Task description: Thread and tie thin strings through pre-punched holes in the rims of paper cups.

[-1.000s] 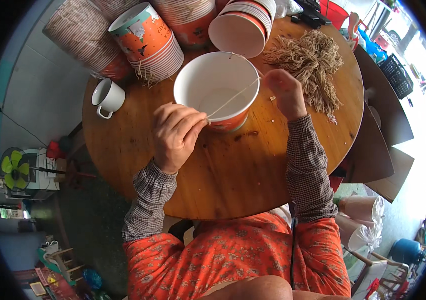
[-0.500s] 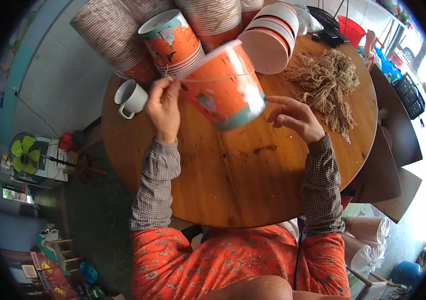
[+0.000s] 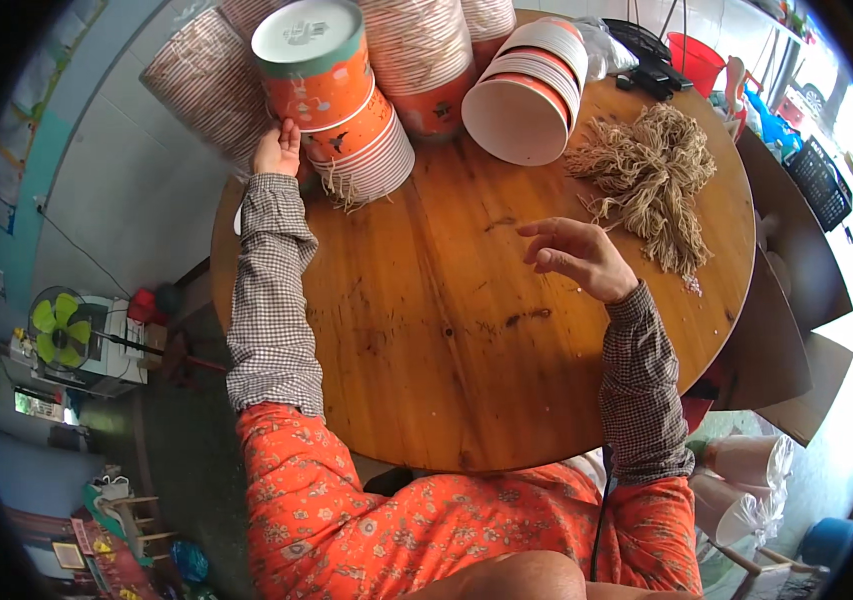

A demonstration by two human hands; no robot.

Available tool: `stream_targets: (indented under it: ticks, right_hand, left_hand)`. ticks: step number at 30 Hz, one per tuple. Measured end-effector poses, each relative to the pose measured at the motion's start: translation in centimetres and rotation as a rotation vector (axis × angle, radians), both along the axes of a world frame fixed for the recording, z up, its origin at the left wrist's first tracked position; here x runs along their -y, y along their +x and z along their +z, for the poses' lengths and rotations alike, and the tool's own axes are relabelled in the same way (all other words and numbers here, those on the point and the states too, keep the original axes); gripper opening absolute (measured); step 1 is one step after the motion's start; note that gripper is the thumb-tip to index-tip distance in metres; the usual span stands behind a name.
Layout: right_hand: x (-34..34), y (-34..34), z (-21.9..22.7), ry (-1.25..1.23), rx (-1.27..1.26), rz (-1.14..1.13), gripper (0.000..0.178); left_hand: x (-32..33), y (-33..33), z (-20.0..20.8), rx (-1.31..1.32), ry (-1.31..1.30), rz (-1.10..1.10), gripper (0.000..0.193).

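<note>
My left hand (image 3: 278, 150) reaches to the far left of the round wooden table (image 3: 447, 340) and presses against the side of a lying stack of orange paper buckets (image 3: 332, 90). String ends hang from that stack near the hand. My right hand (image 3: 579, 255) hovers over the middle of the table with its fingers apart and nothing in it. A heap of tan cord pieces (image 3: 652, 175) lies just beyond the right hand.
A second lying stack of white-lined buckets (image 3: 527, 95) opens toward me at the back. More bucket stacks (image 3: 202, 85) lean at the far left. A green fan (image 3: 59, 325) stands on the floor at left. Cardboard boxes (image 3: 797, 300) sit right of the table.
The orange bucket that both hands held over the table has been pushed onto the left stack. My left hand went with it, and my right hand let go and dropped back.
</note>
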State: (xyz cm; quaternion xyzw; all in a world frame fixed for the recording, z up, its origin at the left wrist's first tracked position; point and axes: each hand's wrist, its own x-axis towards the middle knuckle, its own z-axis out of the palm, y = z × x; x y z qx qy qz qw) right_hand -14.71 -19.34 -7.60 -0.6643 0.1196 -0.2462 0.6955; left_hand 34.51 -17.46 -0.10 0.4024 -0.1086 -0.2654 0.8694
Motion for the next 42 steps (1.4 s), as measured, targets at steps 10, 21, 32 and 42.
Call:
stream_targets:
  ticks: [10, 21, 32, 42]
  right_hand:
    - [0.2, 0.4, -0.4, -0.142, -0.109, -0.057, 0.032]
    - [1.5, 0.8, -2.2, -0.355, -0.230, -0.548, 0.023]
    - [7.5, -2.7, -4.8, -0.570, -0.238, -1.202, 0.015]
    - [9.0, -4.8, -5.5, -0.510, -0.156, -1.261, 0.017]
  left_hand:
    - [-1.9, -0.6, -8.1, -0.207, 0.062, -0.166, 0.009]
    - [-3.8, -11.0, -9.0, 1.284, 0.340, 0.377, 0.048]
    - [-2.3, -17.1, -12.2, 1.797, 0.391, 0.326, 0.039]
    - [12.9, -20.0, -11.5, 1.246, 0.273, -0.162, 0.052]
